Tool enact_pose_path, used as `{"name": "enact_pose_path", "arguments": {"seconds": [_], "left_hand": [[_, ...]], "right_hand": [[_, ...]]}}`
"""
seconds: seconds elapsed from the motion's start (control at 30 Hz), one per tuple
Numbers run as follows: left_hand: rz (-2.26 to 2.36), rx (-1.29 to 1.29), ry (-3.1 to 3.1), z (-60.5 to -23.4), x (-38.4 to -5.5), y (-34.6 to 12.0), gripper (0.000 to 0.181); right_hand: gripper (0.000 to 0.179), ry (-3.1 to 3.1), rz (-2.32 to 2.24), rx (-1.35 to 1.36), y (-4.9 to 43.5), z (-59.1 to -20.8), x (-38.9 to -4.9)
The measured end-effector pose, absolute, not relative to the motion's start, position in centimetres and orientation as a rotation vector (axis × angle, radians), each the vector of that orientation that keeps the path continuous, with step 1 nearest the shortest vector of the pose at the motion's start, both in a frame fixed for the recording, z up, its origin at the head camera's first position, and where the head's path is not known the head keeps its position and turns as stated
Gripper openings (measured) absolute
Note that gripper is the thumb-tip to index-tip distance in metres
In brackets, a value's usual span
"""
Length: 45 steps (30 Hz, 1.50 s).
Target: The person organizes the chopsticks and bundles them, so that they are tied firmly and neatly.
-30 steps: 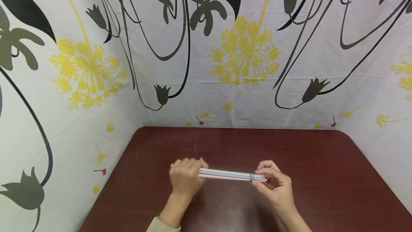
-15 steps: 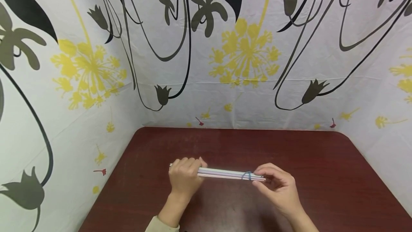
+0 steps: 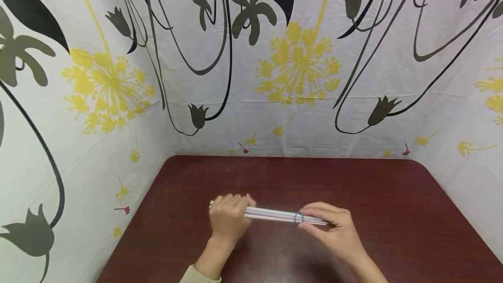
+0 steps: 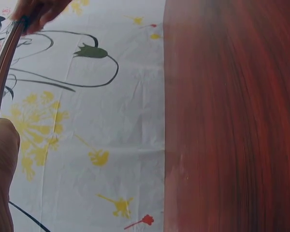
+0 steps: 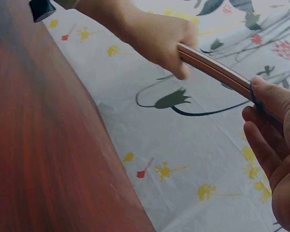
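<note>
A bundle of slender pale sticks (image 3: 275,214), shaped like chopsticks, is held level above the table. My left hand (image 3: 229,215) grips it near its left end, fingers wrapped over the top, and a short bit pokes out beyond the fist. Around the right part of the bundle runs a thin blue elastic band (image 3: 299,217). My right hand (image 3: 334,226) pinches at this band, fingertips above and thumb below, while the stick ends reach past under the palm. In the right wrist view the right thumb (image 5: 268,92) presses right beside the band.
Beneath the hands is a dark red wooden table (image 3: 275,178) with rounded far corners. White cloth (image 3: 243,82) printed with flowers encloses it at the back and sides. A pale sleeve (image 3: 200,274) covers the left forearm.
The blue band and my right hand have shifted left along the sticks, so more of the right ends shows past the band. My left hand keeps its grip, almost unmoved.
</note>
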State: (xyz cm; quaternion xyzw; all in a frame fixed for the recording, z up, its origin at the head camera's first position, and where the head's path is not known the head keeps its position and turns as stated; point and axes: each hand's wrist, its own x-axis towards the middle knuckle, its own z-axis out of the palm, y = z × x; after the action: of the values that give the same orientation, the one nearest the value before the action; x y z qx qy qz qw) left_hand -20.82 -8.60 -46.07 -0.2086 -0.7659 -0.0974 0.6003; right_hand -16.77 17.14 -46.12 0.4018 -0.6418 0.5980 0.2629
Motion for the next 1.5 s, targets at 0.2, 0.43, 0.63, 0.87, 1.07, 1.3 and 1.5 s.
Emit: {"name": "enact_pose_path", "arguments": {"seconds": [0.2, 0.43, 0.63, 0.87, 1.07, 1.3, 1.5], "left_hand": [[-0.211, -0.524, -1.756, -46.1, -20.8, -8.1, 0.04], [-0.202, -0.5, -1.755, -46.0, -21.0, -8.5, 0.041], [-0.202, -0.494, -1.76, -46.0, -21.1, -8.5, 0.041], [-0.221, -0.518, -1.741, -46.2, -20.9, -7.7, 0.042], [-0.217, -0.524, -1.748, -46.3, -20.8, -7.7, 0.041], [-0.227, -0.501, -1.751, -46.3, -20.9, -8.2, 0.041], [-0.209, -0.5, -1.733, -46.2, -20.8, -7.8, 0.04]], "right_hand": [[0.047, -1.833, 1.489, 1.035, 16.6, -46.3, -16.7], [0.046, -1.752, 1.589, 1.069, 17.2, -45.9, -16.6], [0.041, -1.738, 1.568, 1.097, 17.4, -45.7, -16.9], [0.043, -1.742, 1.544, 1.101, 16.7, -46.2, -17.1], [0.047, -1.796, 1.485, 1.062, 16.7, -46.4, -17.0], [0.044, -1.781, 1.483, 1.097, 17.3, -45.9, -16.9], [0.026, -1.806, 1.334, 1.188, 17.1, -45.4, -17.5]]}}
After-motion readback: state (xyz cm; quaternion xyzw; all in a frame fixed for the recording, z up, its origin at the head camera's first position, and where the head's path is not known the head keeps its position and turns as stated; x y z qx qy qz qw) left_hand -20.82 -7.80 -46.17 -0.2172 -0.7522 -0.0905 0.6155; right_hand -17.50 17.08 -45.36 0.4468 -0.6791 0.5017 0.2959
